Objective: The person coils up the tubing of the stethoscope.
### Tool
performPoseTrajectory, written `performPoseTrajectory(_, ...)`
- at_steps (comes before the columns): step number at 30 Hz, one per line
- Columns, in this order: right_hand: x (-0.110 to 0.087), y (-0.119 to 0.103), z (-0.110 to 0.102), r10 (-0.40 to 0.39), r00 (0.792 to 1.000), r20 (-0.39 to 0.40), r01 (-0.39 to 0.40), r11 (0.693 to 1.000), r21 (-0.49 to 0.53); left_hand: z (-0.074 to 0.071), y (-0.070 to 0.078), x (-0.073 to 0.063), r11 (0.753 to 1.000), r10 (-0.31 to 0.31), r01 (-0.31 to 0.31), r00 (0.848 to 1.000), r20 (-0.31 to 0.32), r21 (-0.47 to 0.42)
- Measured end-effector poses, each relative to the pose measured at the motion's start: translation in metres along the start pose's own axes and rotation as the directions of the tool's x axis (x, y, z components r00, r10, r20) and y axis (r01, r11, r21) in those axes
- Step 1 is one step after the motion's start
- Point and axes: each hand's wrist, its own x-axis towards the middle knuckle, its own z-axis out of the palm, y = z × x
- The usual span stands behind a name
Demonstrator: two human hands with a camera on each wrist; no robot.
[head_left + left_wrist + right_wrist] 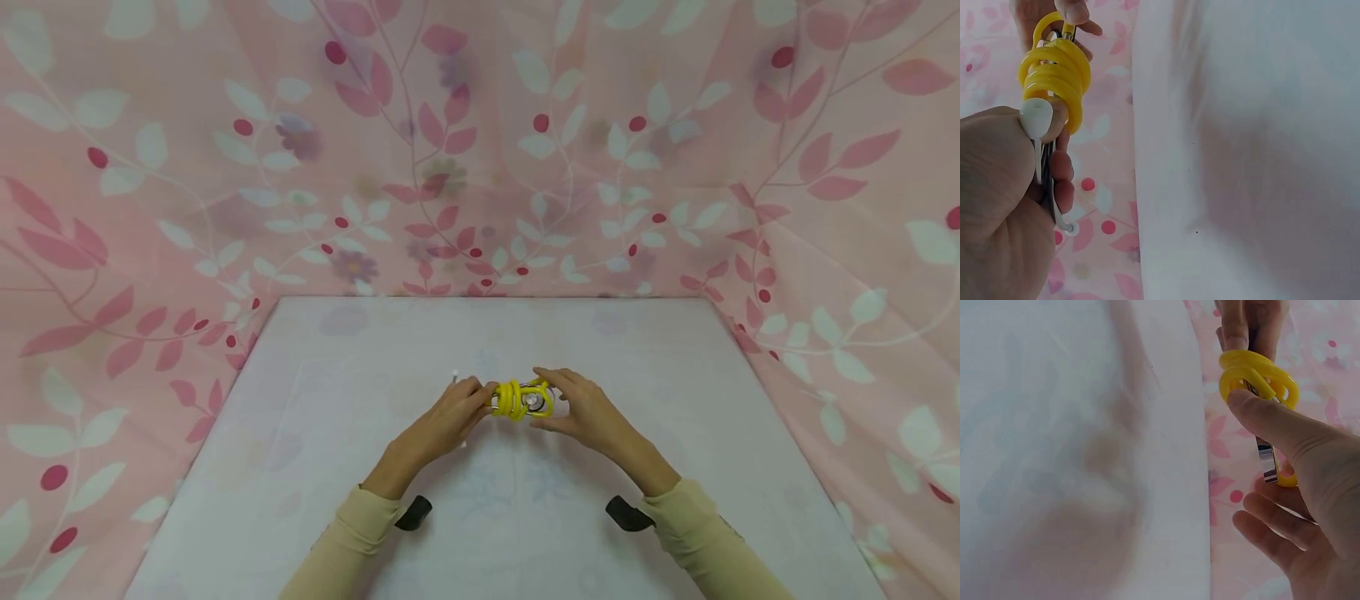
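Yellow tubing (513, 401) is wound in several coils round a shiny metal frame, held over the middle of the table. My left hand (452, 414) grips the frame's left end, thumb and fingers curled round its rods. A rounded white knob (1036, 119) sticks out by the left thumb, and a thin rod with a small white tip (1071, 229) shows below that hand. At the other end, my right hand (592, 414) pinches a loop of the tubing with its thumb, other fingers spread loosely. A flat metal strip (1266, 459) hangs beside the right palm.
A white cloth covers the table (337, 350). Pink curtains (480, 167) with leaf patterns stand behind it and along both sides. Black wrist mounts (628, 514) show below the cuffs of the pale yellow sleeves (697, 533).
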Motion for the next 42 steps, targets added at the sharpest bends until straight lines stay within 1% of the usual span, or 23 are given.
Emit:
performPoseTrajectory(5,-0.001,0.005,0.001,-0.005,1.0,0.015,0.005,1.0,-0.022,-0.003,-0.001,0.002,1.0,0.022,-0.022,1.0,0.016,-0.015)
performPoseTrajectory(10,-0.002,0.009,0.003,-0.012,1.0,-0.006,0.012,0.999,-0.031,-0.008,-0.002,0.003,0.998,0.014,-0.011,0.999,0.042,-0.062)
performPoseTrajectory(12,-0.002,0.01,0.003,-0.016,1.0,-0.017,0.015,0.999,-0.03,-0.01,-0.003,0.003,0.998,0.009,-0.006,0.999,0.045,-0.061)
performPoseTrajectory(16,-0.001,0.012,0.004,-0.024,0.999,-0.042,0.024,1.0,-0.019,-0.015,-0.007,0.005,0.999,0.024,-0.024,1.0,0.005,-0.032)
performPoseTrajectory(18,-0.001,0.012,0.004,-0.034,0.998,-0.059,0.034,0.999,-0.007,-0.016,-0.01,0.006,1.0,0.027,-0.027,0.999,-0.028,0.009)
performPoseTrajectory(20,-0.001,0.013,0.004,-0.037,0.997,-0.072,0.038,0.999,0.005,-0.017,-0.014,0.005,0.999,0.019,-0.016,0.998,-0.058,0.05)
performPoseTrajectory(23,-0.001,0.015,0.005,-0.043,0.996,-0.082,0.045,0.999,0.023,-0.017,-0.02,0.004,0.993,-0.01,0.021,0.996,-0.089,0.119)
performPoseTrajectory(24,-0.001,0.015,0.005,-0.041,0.996,-0.082,0.043,0.999,0.023,-0.017,-0.022,0.003,0.991,-0.017,0.029,0.995,-0.097,0.129)
performPoseTrajectory(27,-0.001,0.018,0.008,-0.032,0.996,-0.078,0.034,0.999,0.021,-0.016,-0.025,0.002,0.987,-0.026,0.045,0.992,-0.125,0.154)
performPoseTrajectory(32,0.004,0.027,0.015,-0.008,0.998,-0.063,0.008,1.0,0.001,-0.011,-0.028,0.003,0.986,-0.041,0.067,0.985,-0.168,0.155)
performPoseTrajectory(37,0.011,0.039,0.028,0.063,0.998,-0.009,-0.063,0.998,0.016,-0.002,-0.035,0.007,0.984,-0.085,0.11,0.981,-0.172,0.142)
performPoseTrajectory(42,0.017,0.05,0.041,0.135,0.99,0.035,-0.136,0.991,0.021,0.011,-0.045,0.01,0.979,-0.129,0.153,0.975,-0.18,0.132)
